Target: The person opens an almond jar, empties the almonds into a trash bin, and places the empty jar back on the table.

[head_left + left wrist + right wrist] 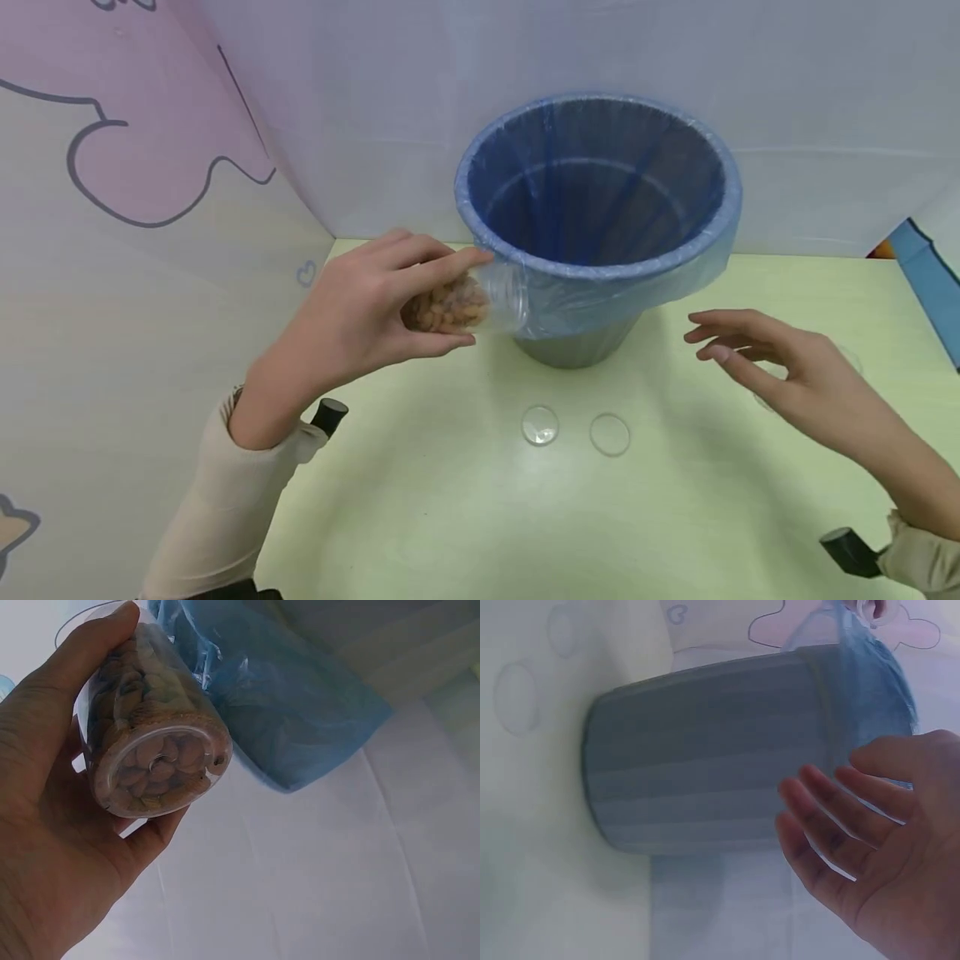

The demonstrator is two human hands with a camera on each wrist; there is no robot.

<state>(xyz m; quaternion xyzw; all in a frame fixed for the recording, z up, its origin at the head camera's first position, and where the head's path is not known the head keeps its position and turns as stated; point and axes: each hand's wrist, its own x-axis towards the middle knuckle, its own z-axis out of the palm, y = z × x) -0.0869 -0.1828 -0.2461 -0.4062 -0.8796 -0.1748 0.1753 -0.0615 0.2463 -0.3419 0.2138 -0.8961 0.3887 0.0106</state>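
Observation:
My left hand [352, 304] grips a clear plastic jar [450, 307] partly filled with small brown pieces that look like nuts. The jar lies tilted on its side, its mouth end at the near left of the bin's rim; whether they touch I cannot tell. In the left wrist view the jar's base [161, 771] faces the camera. A grey bin [705, 761] with a blue plastic liner [592, 304] stands upright on the table. My right hand [802, 379] hovers right of the bin, fingers loosely bent and holding nothing.
Two clear round pieces, a disc [540, 425] and a ring [610, 434], lie on the pale green table [450, 508] in front of the bin. Another clear round outline shows partly behind the right hand. White sheeting [375, 108] rises behind the bin; a printed panel [135, 317] stands at left.

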